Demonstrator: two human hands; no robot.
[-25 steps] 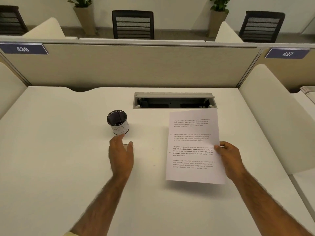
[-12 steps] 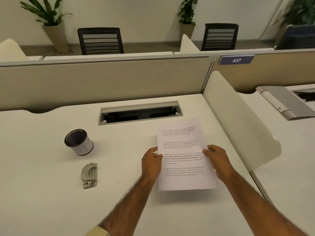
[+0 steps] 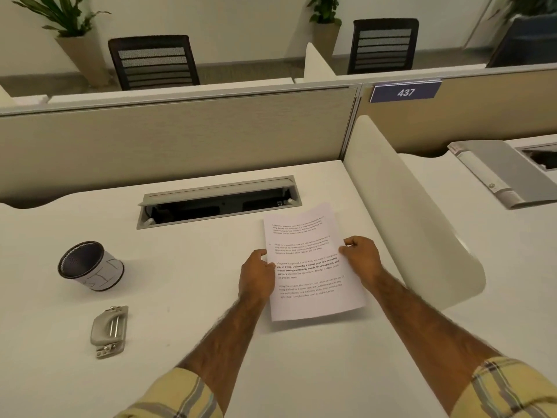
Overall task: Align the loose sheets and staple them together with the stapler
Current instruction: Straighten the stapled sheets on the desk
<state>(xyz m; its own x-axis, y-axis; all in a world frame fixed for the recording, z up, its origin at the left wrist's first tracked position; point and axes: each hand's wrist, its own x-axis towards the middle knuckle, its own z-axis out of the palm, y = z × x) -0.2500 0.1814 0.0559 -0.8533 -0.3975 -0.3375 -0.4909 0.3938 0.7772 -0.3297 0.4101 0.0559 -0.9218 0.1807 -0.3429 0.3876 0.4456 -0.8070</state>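
Both hands (image 3: 256, 274) (image 3: 360, 257) grip sheets (image 3: 310, 263), seemingly raised.

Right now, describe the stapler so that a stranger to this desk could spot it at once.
Start at the white desk and find the open cable tray at its far edge. Left of it, nearer you, stands a dark mesh pen cup; the stapler lies flat just in front of that cup. It is the only small grey metal item there, well left of the sheets.

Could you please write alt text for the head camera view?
Both hands, left hand and right hand, grip the printed sheets by their side edges over a white desk. A grey stapler and mesh pen cup sit left.
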